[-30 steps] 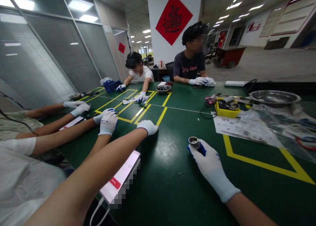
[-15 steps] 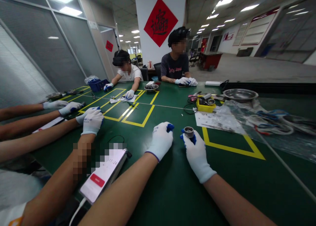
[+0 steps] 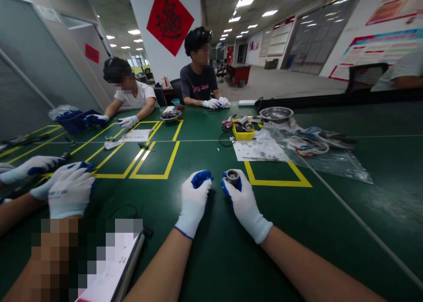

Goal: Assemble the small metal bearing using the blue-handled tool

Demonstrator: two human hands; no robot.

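In the head view, my right hand point(image 3: 245, 200), in a white glove with blue fingertips, grips a short, hollow metal cylinder point(image 3: 232, 175). Its round open end faces up, and some detail shows inside the rim. Close by on the left is my left hand point(image 3: 195, 198), gloved the same way. Its fingers and thumb are curled together, and whatever may lie between them is hidden. A small gap separates the two hands, both just above the green tabletop point(image 3: 211, 258).
Right of centre, a yellow bin point(image 3: 243, 134) of metal parts stands by a white paper sheet point(image 3: 259, 150). Behind are a steel bowl point(image 3: 276, 113) and a plastic bag point(image 3: 350, 165). A phone point(image 3: 114, 267) lies front left, beside a co-worker's gloved hand point(image 3: 71, 192). Two people sit opposite.
The view has swung to the right. My left hand has turned so that its curled fingers show more, and it is nearer the metal cylinder, which stays in my right hand.
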